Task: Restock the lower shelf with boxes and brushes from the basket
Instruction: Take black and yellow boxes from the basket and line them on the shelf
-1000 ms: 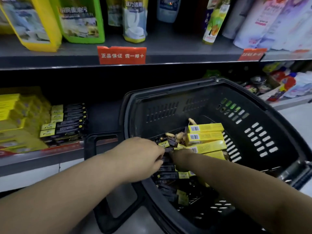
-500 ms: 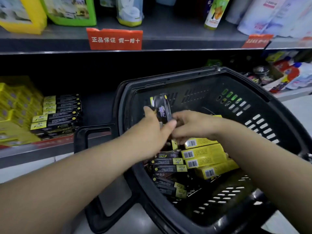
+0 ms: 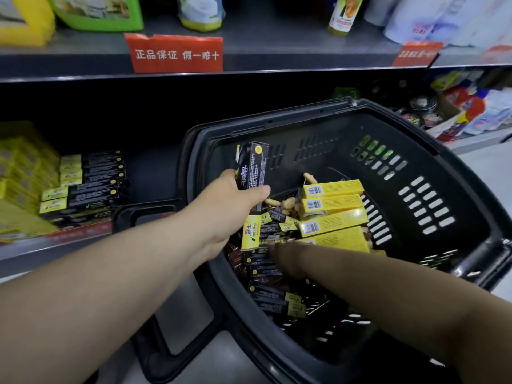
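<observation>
some black boxes [image 3: 94, 187] sit on the lower shelf [image 3: 22, 252]; many lie in the basket [image 3: 432, 151]. left hand [image 3: 235, 209] grips one box [image 3: 253, 167]. right hand [image 3: 285, 257]: cannot tell.

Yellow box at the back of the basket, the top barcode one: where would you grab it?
Probably from above, across its narrow width near the middle: the yellow box lies flat and long, its far edge free toward the basket wall, while its near edge meets the next box.

A shop aisle.
Stocked shelves [image 3: 277, 55] carry red price tags [image 3: 174, 53], bottles [image 3: 342, 12] and stacked boxes [image 3: 83, 187]; a black basket [image 3: 443, 151] stands in front.
</observation>
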`<state>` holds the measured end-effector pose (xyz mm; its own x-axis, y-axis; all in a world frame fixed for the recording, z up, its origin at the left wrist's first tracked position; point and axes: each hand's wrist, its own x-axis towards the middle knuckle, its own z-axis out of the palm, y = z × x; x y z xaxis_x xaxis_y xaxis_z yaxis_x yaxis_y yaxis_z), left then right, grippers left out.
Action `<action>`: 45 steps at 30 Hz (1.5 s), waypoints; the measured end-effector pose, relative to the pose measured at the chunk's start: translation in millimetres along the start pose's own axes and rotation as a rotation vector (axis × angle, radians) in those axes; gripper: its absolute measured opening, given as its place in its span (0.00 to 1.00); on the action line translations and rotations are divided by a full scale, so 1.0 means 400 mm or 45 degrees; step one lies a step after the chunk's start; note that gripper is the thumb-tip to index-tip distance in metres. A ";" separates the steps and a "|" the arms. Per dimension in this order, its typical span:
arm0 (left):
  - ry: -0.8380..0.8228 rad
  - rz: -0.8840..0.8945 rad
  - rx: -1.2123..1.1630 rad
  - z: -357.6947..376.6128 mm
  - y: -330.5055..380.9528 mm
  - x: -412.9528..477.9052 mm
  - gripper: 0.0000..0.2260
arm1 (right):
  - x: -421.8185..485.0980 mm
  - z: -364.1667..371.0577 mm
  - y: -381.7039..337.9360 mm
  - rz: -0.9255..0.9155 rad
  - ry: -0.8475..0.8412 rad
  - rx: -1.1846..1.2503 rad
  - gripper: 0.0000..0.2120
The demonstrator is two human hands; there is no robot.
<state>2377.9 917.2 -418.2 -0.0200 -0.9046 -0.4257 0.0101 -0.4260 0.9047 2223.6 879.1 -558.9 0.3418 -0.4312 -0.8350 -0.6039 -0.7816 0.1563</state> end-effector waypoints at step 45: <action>0.011 -0.058 -0.200 -0.007 0.008 0.008 0.18 | -0.017 0.005 0.018 0.045 -0.070 0.138 0.22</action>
<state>2380.8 913.1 -416.7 -0.0156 -0.8841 -0.4671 0.1660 -0.4630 0.8707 2215.6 877.4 -553.1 0.2804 -0.4299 -0.8582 -0.6904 -0.7115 0.1307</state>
